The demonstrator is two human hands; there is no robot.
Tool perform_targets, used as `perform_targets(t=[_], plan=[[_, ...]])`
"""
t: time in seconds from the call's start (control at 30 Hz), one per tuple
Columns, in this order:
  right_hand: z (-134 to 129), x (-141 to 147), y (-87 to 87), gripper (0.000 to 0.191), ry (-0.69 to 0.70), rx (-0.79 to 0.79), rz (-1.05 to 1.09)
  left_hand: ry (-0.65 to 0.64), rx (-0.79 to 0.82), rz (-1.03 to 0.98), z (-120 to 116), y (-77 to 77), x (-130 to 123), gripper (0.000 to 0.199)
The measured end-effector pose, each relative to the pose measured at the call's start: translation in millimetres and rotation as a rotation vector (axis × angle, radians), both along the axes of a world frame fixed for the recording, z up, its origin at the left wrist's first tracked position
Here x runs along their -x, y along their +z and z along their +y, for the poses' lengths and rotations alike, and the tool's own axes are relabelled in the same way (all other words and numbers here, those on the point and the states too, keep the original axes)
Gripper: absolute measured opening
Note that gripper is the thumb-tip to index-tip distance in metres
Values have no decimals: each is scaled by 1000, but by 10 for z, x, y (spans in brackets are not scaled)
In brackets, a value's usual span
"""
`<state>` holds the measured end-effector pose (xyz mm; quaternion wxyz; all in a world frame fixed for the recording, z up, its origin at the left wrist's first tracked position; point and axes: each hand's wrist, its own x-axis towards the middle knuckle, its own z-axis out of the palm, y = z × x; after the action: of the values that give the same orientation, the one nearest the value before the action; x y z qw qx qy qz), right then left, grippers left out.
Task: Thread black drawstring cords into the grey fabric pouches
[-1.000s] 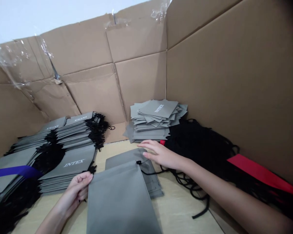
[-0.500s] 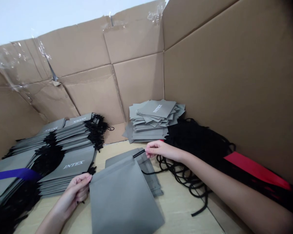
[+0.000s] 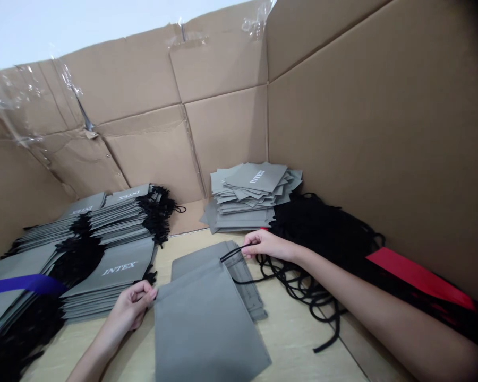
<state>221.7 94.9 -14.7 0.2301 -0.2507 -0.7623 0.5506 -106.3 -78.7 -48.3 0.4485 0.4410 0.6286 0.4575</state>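
A plain grey drawstring bag (image 3: 207, 329) hangs at a tilt in front of me. My left hand (image 3: 134, 303) is closed in a pinch at its upper left corner. Between the fingertips of my right hand (image 3: 263, 245) is a black cord (image 3: 233, 253), which comes out of the bag's upper right corner as a doubled strand. Another strand runs from the bag's right side toward the cord pile. Behind the held bag lies a small stack of grey bags (image 3: 252, 297), partly covered by it.
Stacks of grey INTEX bags (image 3: 115, 276) with black cords fill the left, one crossed by a purple strip (image 3: 24, 285). More bags (image 3: 258, 185) are piled at the back. Loose black cords (image 3: 322, 223) and a red strip (image 3: 418, 276) lie right. Cardboard walls (image 3: 366, 132) surround the table.
Both hands and the bag have shifted slightly right. More of the doubled black cord shows between the bag's corner and my right hand.
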Motion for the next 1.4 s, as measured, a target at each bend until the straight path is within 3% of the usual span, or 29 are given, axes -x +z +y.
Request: perform_targets(t=[0.23, 0.57, 1.03, 1.23, 1.4], plan=[[36, -19, -18, 31, -51, -19, -4, -116, -13, 40, -28, -10, -7, 38], [38, -22, -29, 33, 8, -7, -23, -110, 3, 63, -21, 30, -34, 41], [96, 4, -124, 16, -115, -51, 8, -154, -20, 168, -74, -29, 27, 34], [147, 13, -188, 24, -92, -29, 11, -165, -5, 145, -48, -28, 32, 34], [120, 58, -204, 29, -174, -26, 79, -172, 14, 211, -41, 0, 22, 35]])
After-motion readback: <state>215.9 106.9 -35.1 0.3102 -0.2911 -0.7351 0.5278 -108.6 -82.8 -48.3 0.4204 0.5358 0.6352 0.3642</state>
